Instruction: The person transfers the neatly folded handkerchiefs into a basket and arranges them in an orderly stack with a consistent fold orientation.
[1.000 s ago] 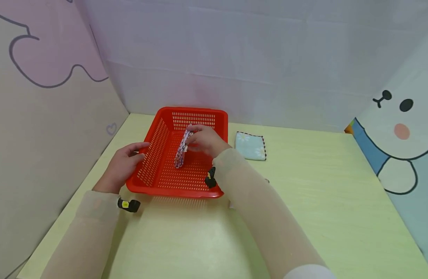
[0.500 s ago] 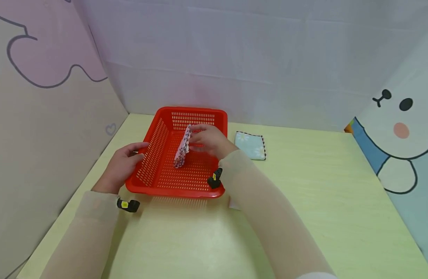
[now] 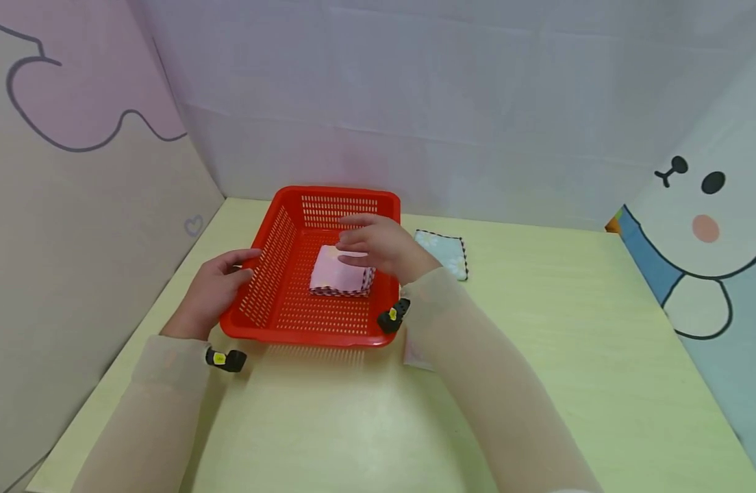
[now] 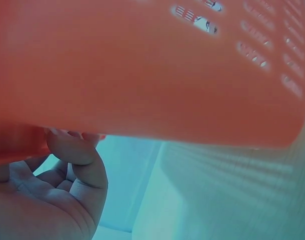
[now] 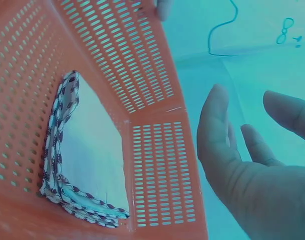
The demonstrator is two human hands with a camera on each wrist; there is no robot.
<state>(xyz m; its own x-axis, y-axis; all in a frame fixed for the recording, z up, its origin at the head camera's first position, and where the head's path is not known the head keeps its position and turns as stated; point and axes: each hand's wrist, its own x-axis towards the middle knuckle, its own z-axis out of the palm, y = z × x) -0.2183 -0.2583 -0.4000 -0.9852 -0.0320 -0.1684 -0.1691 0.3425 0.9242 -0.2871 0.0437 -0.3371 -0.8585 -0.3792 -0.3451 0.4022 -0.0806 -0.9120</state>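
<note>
While your left hand [image 3: 211, 291] grips the red basket [image 3: 316, 337], your right hand [image 3: 383, 246] spreads empty; pink cloth [image 3: 337, 273] is inside, blue cloth [image 3: 450, 252] outside.

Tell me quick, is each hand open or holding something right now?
Left hand: closed, holding the red basket by its left rim.
Right hand: open, fingers apart, holding nothing, near the folded pink cloth.
</note>
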